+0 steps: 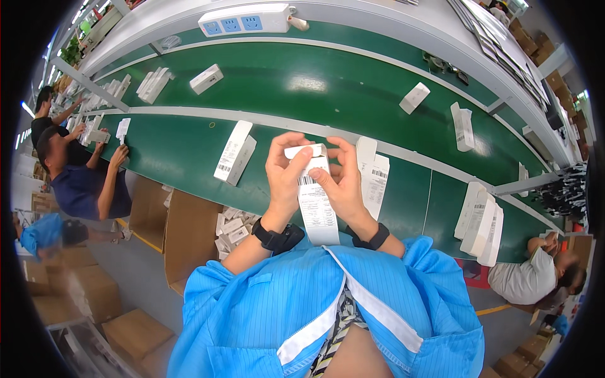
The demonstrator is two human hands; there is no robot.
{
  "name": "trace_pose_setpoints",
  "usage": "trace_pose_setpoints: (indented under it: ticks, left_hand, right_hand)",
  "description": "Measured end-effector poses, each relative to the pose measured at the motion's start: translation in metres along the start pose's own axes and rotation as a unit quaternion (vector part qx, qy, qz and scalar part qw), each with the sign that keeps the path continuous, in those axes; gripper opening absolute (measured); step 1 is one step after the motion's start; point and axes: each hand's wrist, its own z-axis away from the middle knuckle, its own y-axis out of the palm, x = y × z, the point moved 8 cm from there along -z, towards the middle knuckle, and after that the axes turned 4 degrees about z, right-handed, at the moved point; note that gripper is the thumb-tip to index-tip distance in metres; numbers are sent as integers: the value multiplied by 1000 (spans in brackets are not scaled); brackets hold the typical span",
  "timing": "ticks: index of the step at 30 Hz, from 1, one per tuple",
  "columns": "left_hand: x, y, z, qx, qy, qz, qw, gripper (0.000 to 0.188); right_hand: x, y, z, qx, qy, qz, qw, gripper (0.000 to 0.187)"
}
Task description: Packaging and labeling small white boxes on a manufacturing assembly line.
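In front of my chest I hold a small white carton (318, 211) with a barcode and printed text on its face. Its lower end reaches down to my jacket. My left hand (283, 176) grips its upper left side, thumb on the top flap. The thumb of my right hand (343, 192) presses on the printed face near the top, its fingers curled round the right side. The top flap looks partly folded; I cannot tell if it is fully closed. Beyond my right hand, white cartons (379, 179) lie on the green table (170, 142). Another carton (235, 154) lies left of my hands.
A green belt (271, 69) beyond the rail carries several cartons. More cartons (480, 223) lean together at the right. An open brown box (192, 236) of small white cartons stands below the table's left edge. A power strip (246, 22) sits on the shelf. People work at left and right.
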Motion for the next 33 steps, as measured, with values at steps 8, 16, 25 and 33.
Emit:
trace_pose_setpoints:
  ticks: [8, 16, 25, 33]
  left_hand:
    - [7, -13, 6, 22, 15, -25, 999, 11]
    - [-69, -111, 0, -108, 48, -316, 942, 15]
    - [-55, -156, 22, -40, -89, -416, 904, 29]
    - [58, -33, 5, -63, -163, -24, 984, 69]
  right_hand:
    - [-3, 2, 0, 11, 25, 0, 1000, 62]
    - [-82, -116, 22, -216, 100, 260, 936, 67]
    - [-174, -239, 91, -332, 194, 437, 813, 34]
    - [-43, -38, 36, 82, 2, 174, 981, 31]
